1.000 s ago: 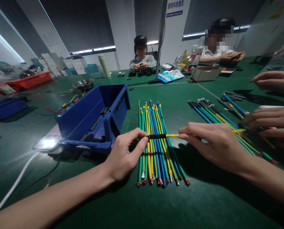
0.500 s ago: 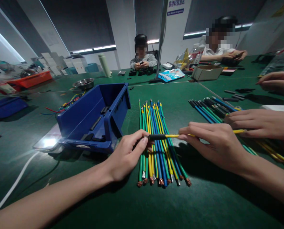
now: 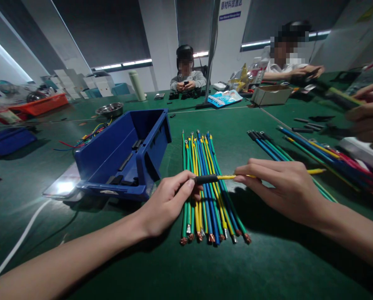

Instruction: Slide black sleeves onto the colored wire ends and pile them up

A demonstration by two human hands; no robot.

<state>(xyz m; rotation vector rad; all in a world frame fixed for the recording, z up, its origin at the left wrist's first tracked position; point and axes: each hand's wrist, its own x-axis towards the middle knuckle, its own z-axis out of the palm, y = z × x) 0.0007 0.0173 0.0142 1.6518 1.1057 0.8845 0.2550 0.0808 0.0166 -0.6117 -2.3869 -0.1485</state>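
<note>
A yellow cable (image 3: 226,177) is held level between my two hands, with a black sleeve (image 3: 206,179) around its left end. My left hand (image 3: 170,199) pinches that left end at the edge of the sleeve; its very tip is hidden by the fingers. My right hand (image 3: 277,187) is closed on the cable's yellow length, and the cable's far end sticks out past the knuckles. Beneath it lies a row of green, blue and yellow cables (image 3: 210,208), several with bare copper at the near ends and metal lugs at the far ends.
Left of the row stands a blue bin (image 3: 105,143) with black sleeves inside. A lit phone (image 3: 63,185) lies beside it. More cables (image 3: 318,150) lie to the right, near a co-worker's hands (image 3: 371,112). Two people sit across the table (image 3: 161,275).
The co-worker's hands at right have lifted a bundle of black-ended cables off the table, up and away from the pile. My own hands and the yellow cable have hardly moved.
</note>
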